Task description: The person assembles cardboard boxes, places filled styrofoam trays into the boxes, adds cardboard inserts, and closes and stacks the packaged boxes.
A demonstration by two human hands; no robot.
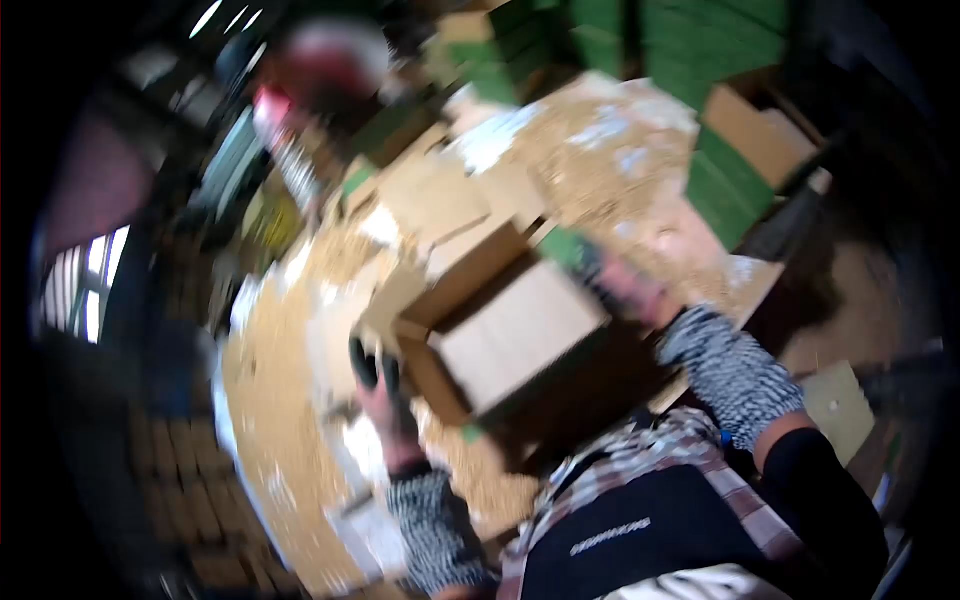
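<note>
An open cardboard box (pixel 520 330) with green sides stands before my body, a pale flat sheet or panel inside it. My left hand (pixel 385 395), in a pink glove with dark fingertips, is at the box's left side, thumb and fingers apart beside a raised flap. My right hand (pixel 630 285), gloved alike, lies against the box's far right edge; motion smears its fingers. Both forearms wear grey knitted sleeves. Flat cardboard pieces (pixel 430 200) lie beyond the box.
Brown loose material (pixel 590 165) covers the surface around the box. Another green box (pixel 735 175) stands open at the right, and green boxes (pixel 700 45) are stacked behind. A blurred co-worker (pixel 325 60) is at the upper left. Brown blocks (pixel 190 460) sit lower left.
</note>
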